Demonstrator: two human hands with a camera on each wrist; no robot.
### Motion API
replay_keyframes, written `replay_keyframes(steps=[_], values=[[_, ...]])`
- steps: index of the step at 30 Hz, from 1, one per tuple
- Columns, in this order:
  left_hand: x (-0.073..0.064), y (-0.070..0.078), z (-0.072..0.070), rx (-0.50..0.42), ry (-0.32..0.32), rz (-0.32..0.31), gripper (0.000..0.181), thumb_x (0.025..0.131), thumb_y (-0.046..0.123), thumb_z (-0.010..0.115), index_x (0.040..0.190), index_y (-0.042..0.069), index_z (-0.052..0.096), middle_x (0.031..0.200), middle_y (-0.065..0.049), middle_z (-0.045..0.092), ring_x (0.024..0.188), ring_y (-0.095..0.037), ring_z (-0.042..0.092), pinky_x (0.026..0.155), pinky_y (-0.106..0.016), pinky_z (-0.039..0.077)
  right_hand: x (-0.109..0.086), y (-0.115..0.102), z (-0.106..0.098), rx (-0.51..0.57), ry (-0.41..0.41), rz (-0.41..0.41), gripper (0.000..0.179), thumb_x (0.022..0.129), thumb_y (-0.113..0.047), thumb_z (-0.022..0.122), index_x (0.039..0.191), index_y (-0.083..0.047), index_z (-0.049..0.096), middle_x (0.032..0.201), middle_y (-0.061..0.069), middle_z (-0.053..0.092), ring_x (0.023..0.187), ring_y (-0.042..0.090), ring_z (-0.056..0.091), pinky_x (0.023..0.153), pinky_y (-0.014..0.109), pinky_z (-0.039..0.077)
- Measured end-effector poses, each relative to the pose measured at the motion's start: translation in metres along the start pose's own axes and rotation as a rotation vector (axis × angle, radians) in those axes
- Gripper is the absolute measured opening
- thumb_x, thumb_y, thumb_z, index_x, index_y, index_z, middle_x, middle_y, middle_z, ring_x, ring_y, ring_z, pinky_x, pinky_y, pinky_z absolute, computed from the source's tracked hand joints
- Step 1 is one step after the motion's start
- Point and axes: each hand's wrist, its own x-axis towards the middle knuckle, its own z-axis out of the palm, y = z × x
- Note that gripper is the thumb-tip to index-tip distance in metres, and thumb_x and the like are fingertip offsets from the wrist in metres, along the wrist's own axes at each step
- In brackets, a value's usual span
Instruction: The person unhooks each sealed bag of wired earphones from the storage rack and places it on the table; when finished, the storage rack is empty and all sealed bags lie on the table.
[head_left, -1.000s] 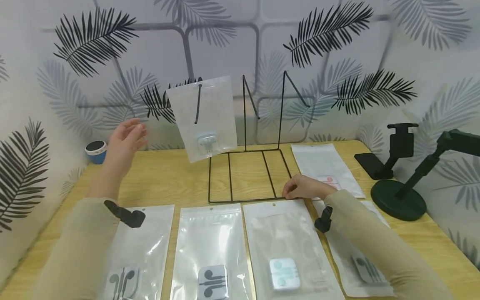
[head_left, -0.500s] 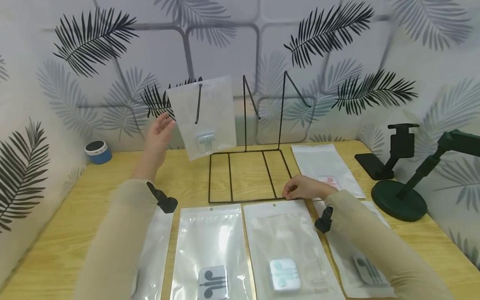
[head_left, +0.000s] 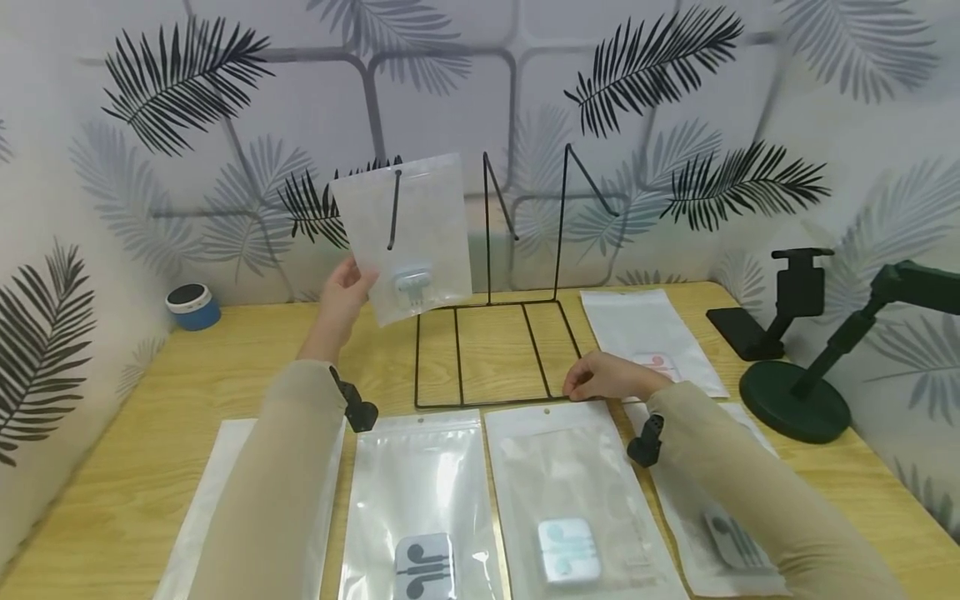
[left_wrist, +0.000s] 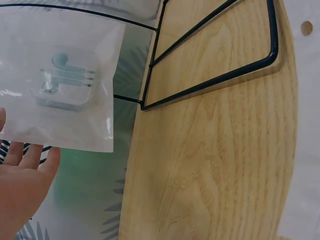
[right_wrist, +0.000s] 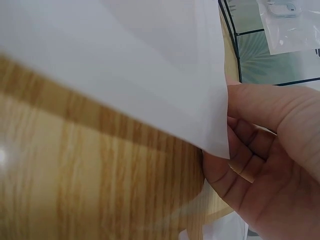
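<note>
A clear-fronted white zip bag [head_left: 420, 208] with an earphone set inside hangs tilted from the left hook of a black wire display rack [head_left: 487, 303]. At its left edge is my left hand [head_left: 345, 287], thumb in front and fingers behind, pinching it. In the left wrist view, those fingers [left_wrist: 31, 159] pass behind the bag's edge. My right hand [head_left: 603, 377] grips the rack's front bar near its right corner. In the right wrist view, its fingers are curled, and a white bag [right_wrist: 165, 65] hides their tips.
Earphone bags lie in a front row: one under the left forearm [head_left: 232, 450], then a second [head_left: 420, 467], third [head_left: 577, 467] and fourth [head_left: 686, 492]. Another bag [head_left: 637, 321] lies behind right. A blue speaker [head_left: 193, 308] and a dark green stand [head_left: 795, 400] flank them.
My left hand has moved right from beside the blue speaker, then down onto the left edge of the hanging bag. My right hand has stayed on the rack.
</note>
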Motion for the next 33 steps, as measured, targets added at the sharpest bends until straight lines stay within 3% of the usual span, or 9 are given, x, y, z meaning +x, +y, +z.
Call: replay_keyframes(steps=[7, 15, 26, 33], values=[[-0.005, -0.006, 0.001, -0.027, -0.015, -0.024, 0.045, 0.098, 0.017, 0.047, 0.140, 0.004, 0.038, 0.140, -0.013, 0.039, 0.126, -0.025, 0.038, 0.104, -0.037, 0.031, 0.001, 0.000, 0.001, 0.003, 0.003, 0.008, 0.006, 0.084, -0.001, 0.064, 0.088, -0.002, 0.070, 0.079, 0.000, 0.064, 0.066, 0.011, 0.050, 0.058, 0.023, 0.044], [-0.006, -0.011, -0.002, -0.070, 0.031, -0.045, 0.039, 0.098, 0.015, 0.047, 0.133, -0.002, 0.046, 0.130, -0.018, 0.047, 0.116, -0.028, 0.049, 0.096, -0.034, 0.041, 0.001, -0.001, 0.001, 0.010, 0.004, 0.005, 0.006, 0.084, -0.002, 0.065, 0.088, -0.001, 0.069, 0.079, 0.001, 0.064, 0.066, 0.011, 0.050, 0.058, 0.025, 0.044], [-0.009, -0.009, 0.001, -0.053, 0.054, -0.068, 0.036, 0.097, 0.014, 0.048, 0.128, -0.003, 0.049, 0.113, -0.011, 0.053, 0.089, -0.014, 0.058, 0.091, -0.035, 0.045, -0.002, -0.003, 0.001, 0.015, 0.004, 0.006, 0.007, 0.085, -0.002, 0.065, 0.090, 0.000, 0.069, 0.080, 0.002, 0.064, 0.065, 0.011, 0.050, 0.058, 0.025, 0.043], [-0.009, -0.010, 0.003, -0.030, 0.048, -0.077, 0.036, 0.098, 0.015, 0.047, 0.129, -0.004, 0.047, 0.120, -0.017, 0.051, 0.092, -0.020, 0.057, 0.092, -0.037, 0.045, -0.006, -0.013, 0.001, 0.013, 0.004, 0.013, 0.007, 0.085, 0.001, 0.063, 0.089, 0.001, 0.069, 0.080, 0.004, 0.064, 0.066, 0.013, 0.050, 0.058, 0.027, 0.044]])
